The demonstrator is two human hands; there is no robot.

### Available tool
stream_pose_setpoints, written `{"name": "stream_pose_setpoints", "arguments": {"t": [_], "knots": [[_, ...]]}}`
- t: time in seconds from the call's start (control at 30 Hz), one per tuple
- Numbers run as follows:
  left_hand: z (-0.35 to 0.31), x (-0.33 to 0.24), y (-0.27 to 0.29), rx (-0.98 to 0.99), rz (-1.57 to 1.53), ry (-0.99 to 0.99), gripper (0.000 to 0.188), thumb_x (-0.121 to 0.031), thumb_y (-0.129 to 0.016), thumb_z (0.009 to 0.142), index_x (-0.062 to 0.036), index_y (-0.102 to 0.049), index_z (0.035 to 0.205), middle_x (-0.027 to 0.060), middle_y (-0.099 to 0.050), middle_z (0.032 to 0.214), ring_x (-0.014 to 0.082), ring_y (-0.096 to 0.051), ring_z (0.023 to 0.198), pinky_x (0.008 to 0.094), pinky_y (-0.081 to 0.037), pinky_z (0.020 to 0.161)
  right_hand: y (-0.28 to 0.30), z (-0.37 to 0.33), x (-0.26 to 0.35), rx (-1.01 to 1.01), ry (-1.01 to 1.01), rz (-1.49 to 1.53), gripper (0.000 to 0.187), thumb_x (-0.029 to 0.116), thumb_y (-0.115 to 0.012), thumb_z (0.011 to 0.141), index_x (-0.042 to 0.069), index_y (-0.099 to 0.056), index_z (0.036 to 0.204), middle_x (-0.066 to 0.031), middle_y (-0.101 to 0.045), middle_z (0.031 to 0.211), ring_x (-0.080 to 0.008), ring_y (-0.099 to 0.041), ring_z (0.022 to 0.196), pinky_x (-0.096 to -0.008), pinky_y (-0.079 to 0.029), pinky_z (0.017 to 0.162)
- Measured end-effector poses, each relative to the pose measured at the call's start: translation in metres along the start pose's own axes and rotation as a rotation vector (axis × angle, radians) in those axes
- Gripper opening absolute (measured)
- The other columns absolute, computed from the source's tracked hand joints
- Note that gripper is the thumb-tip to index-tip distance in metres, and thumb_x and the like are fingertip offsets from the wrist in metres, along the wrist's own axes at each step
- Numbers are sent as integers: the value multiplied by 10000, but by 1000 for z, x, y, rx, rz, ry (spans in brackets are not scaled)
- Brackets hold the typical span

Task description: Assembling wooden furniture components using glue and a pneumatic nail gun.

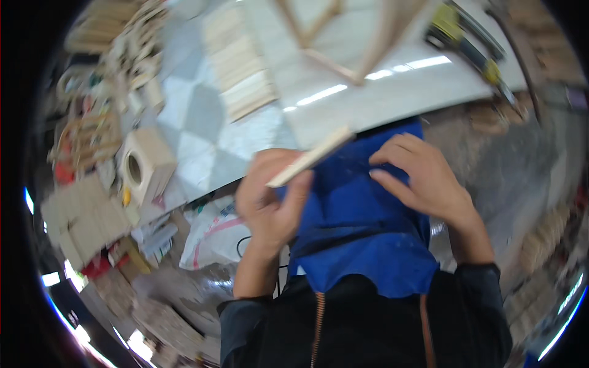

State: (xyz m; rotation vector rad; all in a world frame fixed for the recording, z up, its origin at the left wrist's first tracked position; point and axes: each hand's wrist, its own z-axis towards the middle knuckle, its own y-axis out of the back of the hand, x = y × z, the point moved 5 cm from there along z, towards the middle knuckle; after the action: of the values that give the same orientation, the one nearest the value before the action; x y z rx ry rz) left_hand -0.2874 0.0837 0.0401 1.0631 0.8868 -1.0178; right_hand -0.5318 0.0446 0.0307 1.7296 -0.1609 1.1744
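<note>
A pale wooden strip [313, 156] is gripped by my left hand [267, 193], between thumb and fingers, and slants up to the right in front of my blue apron [362, 214]. To its right my right hand [423, 175] hovers over the apron with nothing in it, thumb and fingers apart and slightly curled. Beyond both hands a wooden frame [331, 64] of joined slats stands on the pale glossy worktop [392, 98]; its upper part is cut off by the picture's edge and blurred.
A row of wooden slats [242, 73] lies left of the frame. A yellow-green power drill [463, 43] rests at the far right. On the left are a wooden box with a round hole [147, 162] and piled wood pieces [132, 61]. A white sack [211, 236] stands below the table edge.
</note>
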Motion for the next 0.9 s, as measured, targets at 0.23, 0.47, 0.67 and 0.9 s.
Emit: {"name": "stream_pose_setpoints", "arguments": {"t": [0.23,0.47,0.67,0.9], "knots": [[-24,2,-18,-19,-137,47,270,26,-780,877,-26,-734,1138,112,-685,1165,230,-634,1009,322,-520,897,-52,19,40,-116,-172,825,382,79,-680,1013,-26,-631,1377,-142,-674,1225,-227,-628,1052,-327,-509,951],[-43,9,17,-128,-118,48,367,-103,-807,878,-29,-709,1224,130,-644,1275,250,-613,1093,346,-497,975,-72,36,47,-176,-36,846,302,61,-649,1028,-33,-643,1314,-131,-679,1226,-210,-628,1002,-324,-517,959],[-77,80,169,-823,635,82,324,-52,-739,874,-24,-631,1179,91,-628,1073,225,-576,913,327,-507,837,-68,43,43,-218,-213,899,211,47,-661,1005,-23,-678,1203,-115,-689,1133,-187,-614,933,-298,-512,913],[-123,149,342,-862,748,856,444,-372,-817,933,-15,-647,1134,88,-650,991,177,-602,844,308,-511,805,-94,54,58,108,-155,627,168,38,-674,971,-26,-689,1126,-100,-685,993,-178,-582,843,-275,-493,824]]}}
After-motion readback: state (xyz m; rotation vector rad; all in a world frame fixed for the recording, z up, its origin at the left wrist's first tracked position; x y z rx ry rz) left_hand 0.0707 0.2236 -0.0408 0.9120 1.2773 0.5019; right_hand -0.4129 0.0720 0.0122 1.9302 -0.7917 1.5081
